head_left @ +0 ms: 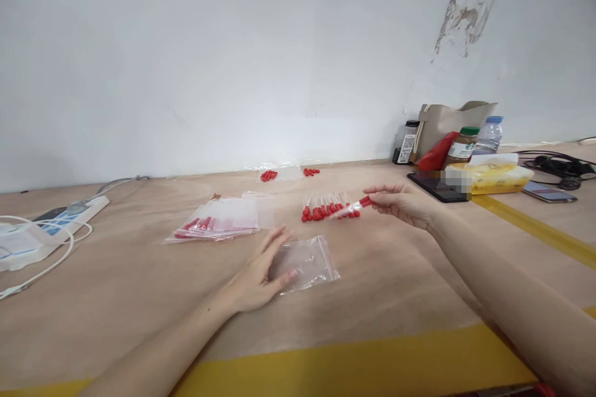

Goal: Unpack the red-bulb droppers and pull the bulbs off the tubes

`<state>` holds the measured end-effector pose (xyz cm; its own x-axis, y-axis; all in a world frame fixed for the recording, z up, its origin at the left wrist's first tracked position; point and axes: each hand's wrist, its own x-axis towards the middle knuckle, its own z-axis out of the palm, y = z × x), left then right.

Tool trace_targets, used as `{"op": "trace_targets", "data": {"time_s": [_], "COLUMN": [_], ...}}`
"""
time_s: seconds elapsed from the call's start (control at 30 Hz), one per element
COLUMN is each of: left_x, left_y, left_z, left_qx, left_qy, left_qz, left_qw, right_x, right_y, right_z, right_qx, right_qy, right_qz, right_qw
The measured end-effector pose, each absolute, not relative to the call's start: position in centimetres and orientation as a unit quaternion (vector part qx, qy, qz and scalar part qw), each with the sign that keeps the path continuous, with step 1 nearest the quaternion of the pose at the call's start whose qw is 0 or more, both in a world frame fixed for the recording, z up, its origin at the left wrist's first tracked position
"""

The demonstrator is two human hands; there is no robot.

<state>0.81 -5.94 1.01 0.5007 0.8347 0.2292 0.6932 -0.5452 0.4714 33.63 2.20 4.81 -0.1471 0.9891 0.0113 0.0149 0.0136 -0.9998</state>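
My left hand (261, 273) rests with fingers apart on the edge of a clear zip bag (307, 263) that lies flat on the table. Pinched in my right hand (400, 203) is a clear tapered tube with a red cap (365, 201), its pale end pointing left and down. Just below and left of it lies a row of similar red-capped tubes (321, 211), caps toward me. Left of the row is a stack of clear bags (223, 220) with red pieces inside. Farther back, small red pieces (269, 176) lie on a clear bag by the wall.
To the right stand a yellow tissue pack (493, 180), a black phone (433, 187), a green-lidded jar (464, 144), a water bottle (488, 135) and a beige bag (447, 124). A white power strip (51, 232) with cables is at left. Yellow tape (354, 360) runs along the front edge.
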Motion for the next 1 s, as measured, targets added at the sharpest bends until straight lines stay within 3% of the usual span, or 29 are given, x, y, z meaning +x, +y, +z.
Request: {"op": "trace_targets", "data": {"time_s": [0.1, 0.2, 0.3, 0.47, 0.63, 1.0], "left_x": [1.3, 2.4, 4.0, 5.3, 5.6, 5.8], "left_y": [-4.3, -1.4, 2.0, 6.0, 6.7, 6.0], "left_z": [1.3, 2.0, 2.8, 3.2, 3.0, 2.7], "left_qx": [0.791, 0.691, 0.476, 0.383, 0.371, 0.402], "left_qy": [0.481, 0.515, 0.540, 0.558, 0.530, 0.548], "left_qz": [0.330, 0.401, 0.493, 0.490, 0.464, 0.432], "left_qw": [0.187, 0.311, 0.488, 0.549, 0.605, 0.593], "right_x": [31.9, 27.9, 23.4, 19.0, 18.2, 20.8], "right_y": [3.7, 5.1, 6.1, 6.6, 6.2, 4.8], "right_z": [5.4, 5.4, 4.7, 3.6, 3.0, 1.8], "right_qx": [-0.430, -0.400, -0.389, -0.348, -0.307, -0.432], "right_qy": [-0.578, -0.670, -0.780, -0.898, -0.932, -0.876], "right_qz": [0.416, 0.277, 0.116, -0.084, -0.124, -0.079], "right_qw": [0.556, 0.561, 0.475, 0.257, 0.147, 0.197]}}
